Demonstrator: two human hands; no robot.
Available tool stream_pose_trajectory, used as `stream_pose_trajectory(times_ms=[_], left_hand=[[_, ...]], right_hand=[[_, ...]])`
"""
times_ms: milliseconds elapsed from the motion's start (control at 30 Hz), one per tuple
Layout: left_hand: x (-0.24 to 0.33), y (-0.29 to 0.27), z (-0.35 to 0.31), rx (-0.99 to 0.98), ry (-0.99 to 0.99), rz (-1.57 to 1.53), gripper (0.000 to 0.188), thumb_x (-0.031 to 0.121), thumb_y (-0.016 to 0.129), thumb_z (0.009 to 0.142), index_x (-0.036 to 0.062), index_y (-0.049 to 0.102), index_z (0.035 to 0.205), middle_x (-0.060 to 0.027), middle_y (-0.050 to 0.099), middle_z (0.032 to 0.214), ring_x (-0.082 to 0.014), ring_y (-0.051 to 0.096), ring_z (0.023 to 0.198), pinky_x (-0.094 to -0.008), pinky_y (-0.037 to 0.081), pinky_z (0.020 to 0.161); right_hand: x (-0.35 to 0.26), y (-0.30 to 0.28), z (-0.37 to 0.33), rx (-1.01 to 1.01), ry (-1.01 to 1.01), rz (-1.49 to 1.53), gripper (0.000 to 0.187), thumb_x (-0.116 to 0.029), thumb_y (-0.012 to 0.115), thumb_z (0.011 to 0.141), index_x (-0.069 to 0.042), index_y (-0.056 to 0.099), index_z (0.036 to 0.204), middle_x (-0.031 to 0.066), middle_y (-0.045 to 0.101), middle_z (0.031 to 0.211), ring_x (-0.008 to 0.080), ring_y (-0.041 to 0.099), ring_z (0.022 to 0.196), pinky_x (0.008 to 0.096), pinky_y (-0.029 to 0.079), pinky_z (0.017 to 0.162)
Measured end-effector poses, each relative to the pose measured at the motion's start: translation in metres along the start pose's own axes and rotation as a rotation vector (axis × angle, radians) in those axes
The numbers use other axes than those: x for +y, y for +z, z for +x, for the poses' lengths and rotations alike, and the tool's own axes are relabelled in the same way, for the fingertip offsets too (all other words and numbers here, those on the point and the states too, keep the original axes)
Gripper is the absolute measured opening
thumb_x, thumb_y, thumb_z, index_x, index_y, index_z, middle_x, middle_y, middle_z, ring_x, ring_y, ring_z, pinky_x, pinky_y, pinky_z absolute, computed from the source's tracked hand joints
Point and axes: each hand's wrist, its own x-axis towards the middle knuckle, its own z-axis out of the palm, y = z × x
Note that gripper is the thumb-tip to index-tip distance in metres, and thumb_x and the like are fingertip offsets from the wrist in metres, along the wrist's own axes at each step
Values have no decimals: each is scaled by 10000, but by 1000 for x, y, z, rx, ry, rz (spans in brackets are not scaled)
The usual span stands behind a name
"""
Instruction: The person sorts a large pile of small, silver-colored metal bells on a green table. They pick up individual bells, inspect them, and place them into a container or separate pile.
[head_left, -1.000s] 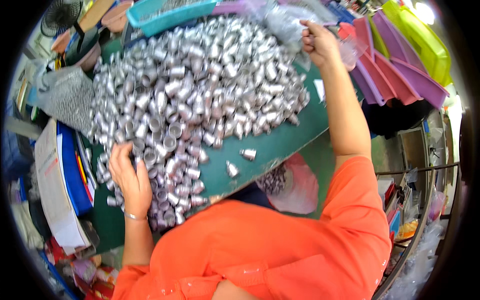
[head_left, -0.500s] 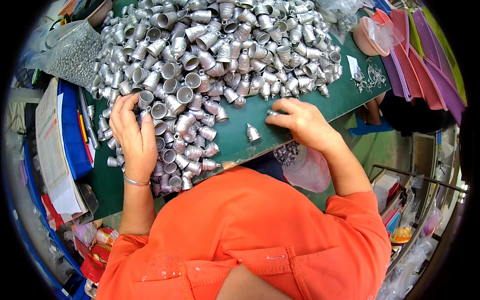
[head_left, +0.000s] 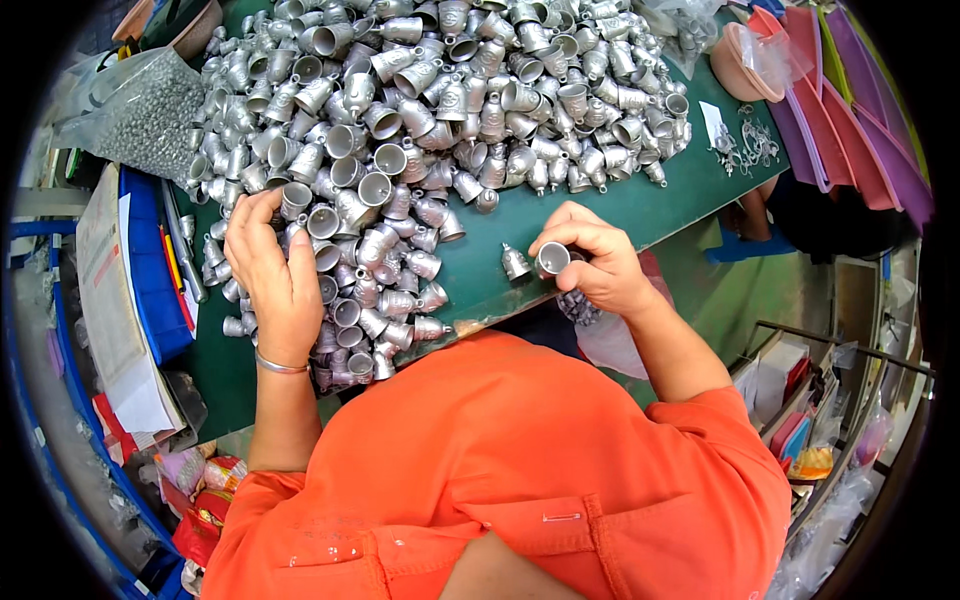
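Observation:
A large heap of small silver metal bells (head_left: 385,265), many with embossed sides and a loop on top, covers much of the green table (head_left: 475,270). My left hand (head_left: 272,285) lies against the heap's left side, thumb and fingers apart, gripping nothing. Near the table's front edge, my right hand (head_left: 608,265) pinches one bell (head_left: 553,259) between thumb and fingers, its hollow mouth facing up toward me. Just left of it, a single bell (head_left: 515,262) stands apart from the heap, loop upward.
A clear bag of small silver beads (head_left: 150,130) leans at the far left, by a blue tray (head_left: 150,275) with pencils and papers. Below the front edge hangs a bag of dark grey pieces (head_left: 578,306). Thin silvery pieces (head_left: 748,150) and a pink bowl (head_left: 738,68) are at right.
My right hand has turned, and the bell in it now shows its open mouth. My left hand keeps its place against the heap. The view has shifted slightly.

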Motion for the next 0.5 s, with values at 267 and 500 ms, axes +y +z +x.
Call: stream_pose_trajectory(times_ms=[267, 500], left_hand=[[-3, 0, 1, 0, 29, 16, 382, 88, 517, 852, -3, 506, 1223, -179, 469, 1286, -329, 404, 1217, -430, 265, 1052], [-3, 1, 0, -6, 28, 20, 368, 91, 490, 879, 10, 500, 1237, -180, 453, 1304, -331, 385, 1234, -430, 256, 1058]], right_hand=[[6, 8, -11, -133, 271, 1100, 437, -341, 461, 989, 41, 499, 1197, 70, 500, 782, 111, 416, 633, 236, 344, 506], [-8, -14, -28, -42, 198, 1032, 396, -327, 348, 1022, -1, 552, 927, 108, 485, 860, 133, 400, 614, 223, 332, 470]])
